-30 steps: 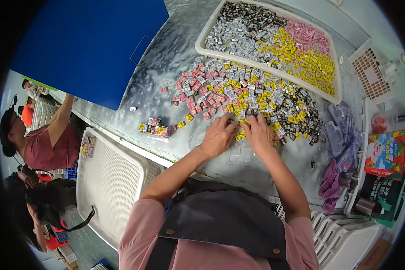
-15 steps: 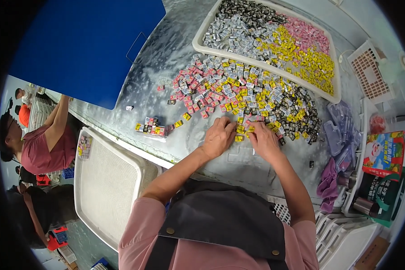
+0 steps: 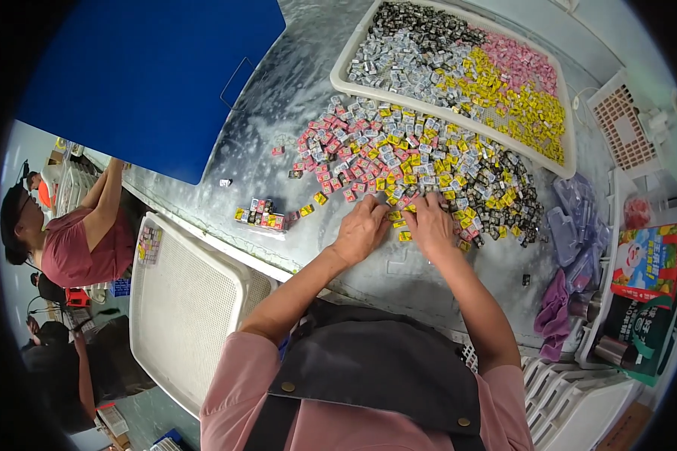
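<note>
A loose heap of tiny printed box-shaped pieces (image 3: 429, 161) in pink, yellow, white and black covers the table in front of me. At its near edge my left hand (image 3: 359, 231) rests with fingers curled beside a few yellow pieces (image 3: 396, 218). My right hand (image 3: 432, 227) faces it across those pieces, its fingers bent together and touching their right side. The fingertips of both hands are partly hidden, so what they pinch does not show. One yellow piece (image 3: 405, 236) lies on the table between the hands.
Behind the heap, a white tray (image 3: 459, 119) holds pieces grouped by colour. A small block of stacked pieces (image 3: 262, 216) sits left. A blue board (image 3: 150, 83), a white mesh tray (image 3: 184, 316), purple cloth (image 3: 554, 316) and clear plastic bags (image 3: 575, 225) surround. A co-worker (image 3: 86, 240) works far left.
My right hand has shifted slightly left and up, closer to the left hand, over the yellow pieces. The whole view has shifted slightly right.
</note>
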